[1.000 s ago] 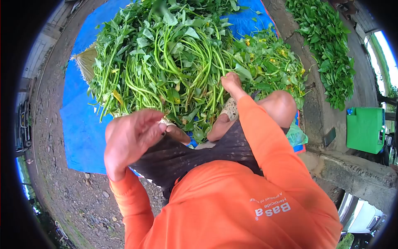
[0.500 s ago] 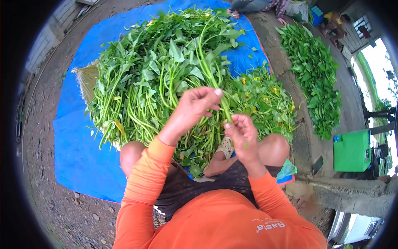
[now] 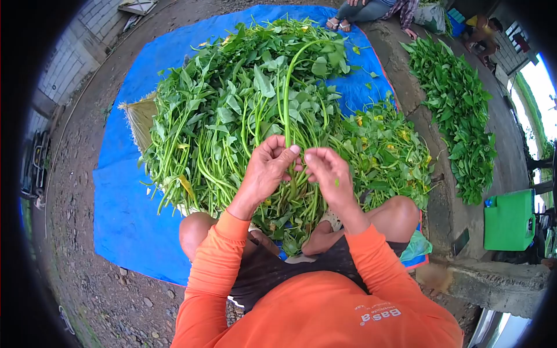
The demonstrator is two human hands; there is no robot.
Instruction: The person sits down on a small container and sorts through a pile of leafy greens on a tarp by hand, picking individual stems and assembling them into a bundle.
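Note:
My left hand is closed around a long green water spinach stalk, whose leafy tip arches up and away to the right. Close beside it, my right hand has its thumb and fingers pinched together near the left thumb. Whatever lies between those right fingertips is too small to make out. A small green scrap sticks to the right hand. Under both hands spreads a large heap of water spinach, its stems pointing toward me. To the right lies a lower pile of leaves and trimmings, some of them yellow.
A blue tarp lies beneath the heap, with a woven sack edge at its left. Beyond the tarp, a row of greens rests on concrete near a green container. A seated person's feet are at the back; another person crouches farther right.
The view has shifted slightly. My right hand has come off the stalk's lower end and up beside the left thumb. The stalk now stands more upright in my left hand.

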